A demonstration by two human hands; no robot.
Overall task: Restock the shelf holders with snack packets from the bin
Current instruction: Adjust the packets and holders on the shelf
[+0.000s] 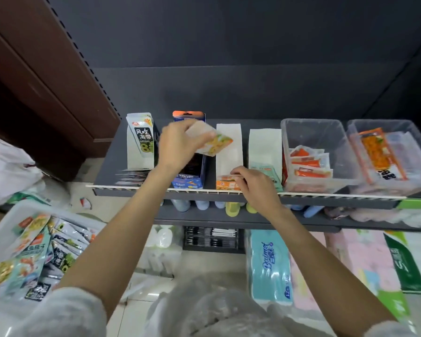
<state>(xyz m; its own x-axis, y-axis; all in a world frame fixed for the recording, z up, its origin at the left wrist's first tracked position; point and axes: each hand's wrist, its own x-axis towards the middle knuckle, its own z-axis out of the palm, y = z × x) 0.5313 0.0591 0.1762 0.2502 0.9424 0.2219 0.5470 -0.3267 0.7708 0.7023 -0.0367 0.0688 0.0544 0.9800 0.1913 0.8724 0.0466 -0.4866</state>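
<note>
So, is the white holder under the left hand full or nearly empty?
Nearly empty. The white holder shows bare white floor along most of its length; only orange packets sit at its front, where the right hand touches them.

The packet (212, 141) in the left hand (178, 144) is motion-blurred, its print unreadable; the right hand (255, 186) covers part of the orange packets (225, 182) in their holder; the bin (0, 229) runs off the left edge; the clear tub (396, 152) is cut at the right.
</note>
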